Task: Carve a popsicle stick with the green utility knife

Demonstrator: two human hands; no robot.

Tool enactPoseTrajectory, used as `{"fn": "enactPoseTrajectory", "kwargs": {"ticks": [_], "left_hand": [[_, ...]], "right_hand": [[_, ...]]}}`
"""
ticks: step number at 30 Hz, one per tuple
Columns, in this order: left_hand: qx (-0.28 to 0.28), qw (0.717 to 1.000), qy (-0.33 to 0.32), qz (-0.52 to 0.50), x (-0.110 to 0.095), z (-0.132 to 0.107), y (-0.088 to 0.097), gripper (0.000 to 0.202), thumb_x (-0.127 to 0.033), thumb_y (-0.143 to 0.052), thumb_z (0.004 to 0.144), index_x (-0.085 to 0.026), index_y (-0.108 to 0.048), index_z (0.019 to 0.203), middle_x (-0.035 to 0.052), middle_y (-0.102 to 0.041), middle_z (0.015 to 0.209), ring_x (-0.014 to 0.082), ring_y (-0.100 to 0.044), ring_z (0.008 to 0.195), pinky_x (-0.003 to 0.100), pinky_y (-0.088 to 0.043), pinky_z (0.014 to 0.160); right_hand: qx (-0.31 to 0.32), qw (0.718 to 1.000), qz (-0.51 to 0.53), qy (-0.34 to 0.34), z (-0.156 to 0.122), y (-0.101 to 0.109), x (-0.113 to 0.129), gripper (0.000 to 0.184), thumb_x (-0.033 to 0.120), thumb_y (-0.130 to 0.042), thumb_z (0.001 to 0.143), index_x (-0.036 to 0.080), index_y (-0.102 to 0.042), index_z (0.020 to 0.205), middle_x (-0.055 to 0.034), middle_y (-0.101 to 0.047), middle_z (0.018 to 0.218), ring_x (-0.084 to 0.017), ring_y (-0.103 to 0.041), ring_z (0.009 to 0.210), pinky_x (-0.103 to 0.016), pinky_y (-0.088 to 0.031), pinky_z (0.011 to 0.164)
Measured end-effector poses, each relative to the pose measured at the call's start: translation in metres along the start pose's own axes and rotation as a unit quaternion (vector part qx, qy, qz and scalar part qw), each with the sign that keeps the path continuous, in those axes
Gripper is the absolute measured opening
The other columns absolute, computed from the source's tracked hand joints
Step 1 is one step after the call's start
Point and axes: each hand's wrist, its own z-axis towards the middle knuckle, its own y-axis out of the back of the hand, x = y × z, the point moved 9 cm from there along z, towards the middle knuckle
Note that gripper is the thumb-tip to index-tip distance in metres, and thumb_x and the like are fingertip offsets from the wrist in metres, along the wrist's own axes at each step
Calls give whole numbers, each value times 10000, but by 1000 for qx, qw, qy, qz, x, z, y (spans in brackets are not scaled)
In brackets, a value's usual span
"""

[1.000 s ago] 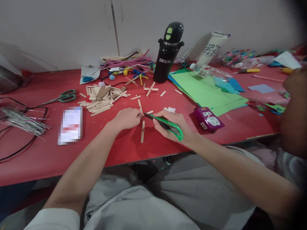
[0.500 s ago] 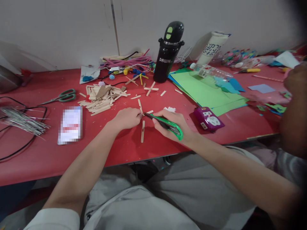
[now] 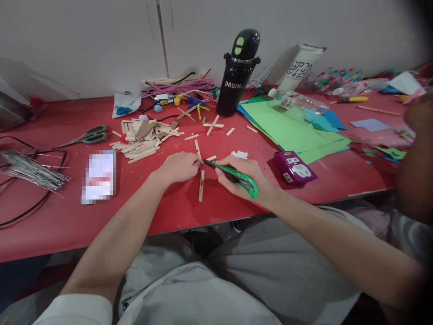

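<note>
My right hand (image 3: 248,174) is wrapped round a green and black box cutter (image 3: 241,177), its tip pointing left. That tip meets the fingertips of my left hand (image 3: 181,167), which are pinched on a small craft stick (image 3: 211,158); most of the stick is hidden by fingers and cutter. Just in front of the fingers lies a craft stick with a slot in it (image 3: 201,192). Another stick piece (image 3: 197,146) lies right behind them. A heap of craft sticks (image 3: 145,140) spreads behind my left hand.
Scissors (image 3: 89,135), a blurred-out phone-like object (image 3: 99,177) and wires (image 3: 34,169) are at left. A black bottle (image 3: 233,81) stands at the back. Green paper sheets (image 3: 280,126) and a purple device (image 3: 294,169) lie right. Another person's arm (image 3: 417,158) is at the far right.
Both my hands and the box cutter stay almost still. The other person's hand at the far right has shifted slightly.
</note>
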Motion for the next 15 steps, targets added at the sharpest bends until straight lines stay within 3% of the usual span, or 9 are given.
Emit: {"fn": "enactPoseTrajectory", "kwargs": {"ticks": [9, 15], "left_hand": [[7, 1000, 10, 1, 0, -2, 1, 329, -329, -378, 956, -216, -684, 913, 96, -742, 1057, 264, -675, 964, 347, -487, 770], [8, 1000, 12, -9, 3, -1, -1, 373, -385, -366, 973, -233, -705, 1013, 82, -741, 1130, 266, -669, 1020, 353, -496, 827]], "right_hand": [[5, 1000, -20, 14, 1, -1, 4, 36, 257, -549, 912, 234, -564, 889, 15, -630, 683, -111, -530, 543, -245, -416, 543], [-2, 999, -14, 28, -2, -1, 5, 23, 225, -559, 896, 226, -563, 874, 46, -570, 614, -100, -512, 519, -224, -413, 543]]}}
